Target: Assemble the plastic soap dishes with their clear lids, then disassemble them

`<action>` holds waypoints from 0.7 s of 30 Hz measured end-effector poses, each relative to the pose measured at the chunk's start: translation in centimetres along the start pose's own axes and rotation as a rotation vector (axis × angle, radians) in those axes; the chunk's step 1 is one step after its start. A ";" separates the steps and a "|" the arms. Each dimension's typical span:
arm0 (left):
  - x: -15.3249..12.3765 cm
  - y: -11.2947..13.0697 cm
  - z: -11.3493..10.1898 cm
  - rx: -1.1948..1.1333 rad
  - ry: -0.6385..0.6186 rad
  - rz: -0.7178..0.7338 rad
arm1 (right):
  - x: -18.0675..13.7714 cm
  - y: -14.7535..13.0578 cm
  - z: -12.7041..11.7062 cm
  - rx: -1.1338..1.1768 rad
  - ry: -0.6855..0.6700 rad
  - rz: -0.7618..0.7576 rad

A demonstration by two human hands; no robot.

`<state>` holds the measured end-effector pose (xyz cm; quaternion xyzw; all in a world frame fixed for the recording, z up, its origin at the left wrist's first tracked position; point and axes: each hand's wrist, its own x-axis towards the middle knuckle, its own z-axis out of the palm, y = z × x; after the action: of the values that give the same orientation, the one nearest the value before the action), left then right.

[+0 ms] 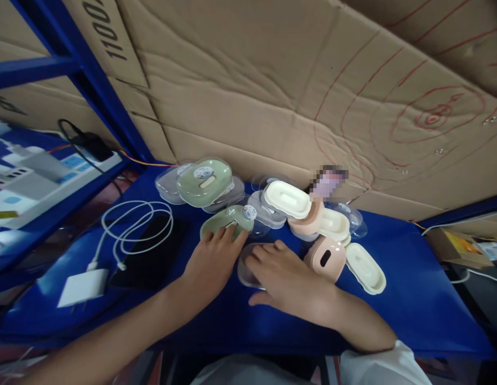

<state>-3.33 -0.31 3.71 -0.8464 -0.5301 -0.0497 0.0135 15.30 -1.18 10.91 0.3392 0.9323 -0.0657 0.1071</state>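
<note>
A blue counter (412, 299) backed by cardboard is being worked at. A green tray (218, 218) is being pressed by the left hand (208, 262), grip flat and released. A clear lid (244, 272) is being covered by the right hand (288, 283), its grip loose and grasping nothing. Parts are seemingly being picked out, so a rim pinch is being called for.

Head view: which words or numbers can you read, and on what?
"1100": black print on the brown cardboard sheet, cut off at the top edge.
Round white sticker on the pale green oval plastic lid: too small to read.
Labels on the white boxes at left: blurred.
</note>
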 end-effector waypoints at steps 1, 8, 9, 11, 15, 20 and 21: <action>0.1 0.0 0.1 -0.003 -0.001 -0.009 | -0.1 -0.3 0.0 0.002 -0.050 0.020; 1.0 -1.2 0.1 -0.206 -0.019 -0.021 | 0.0 0.7 -0.7 -0.082 -0.134 0.254; 1.1 -1.5 0.0 -0.246 -0.019 -0.025 | 0.0 0.8 -0.9 -0.098 -0.126 0.302; 1.4 -1.7 -0.4 -0.327 -0.018 -0.030 | 0.1 1.0 -1.0 -0.127 -0.089 0.372; 1.8 -1.5 -1.1 -0.467 0.039 -0.016 | -0.1 0.6 -0.8 -0.135 -0.025 0.357; 2.0 -1.0 -1.2 -0.496 0.198 -0.023 | -0.5 0.2 -0.4 -0.134 -0.014 0.316; 2.0 -1.0 -1.1 -0.482 0.234 -0.007 | -0.5 0.1 -0.5 -0.144 0.005 0.297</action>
<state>-3.37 1.86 4.99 -0.8120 -0.5005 -0.2719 -0.1273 15.65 -1.31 11.47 0.4647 0.8745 0.0188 0.1376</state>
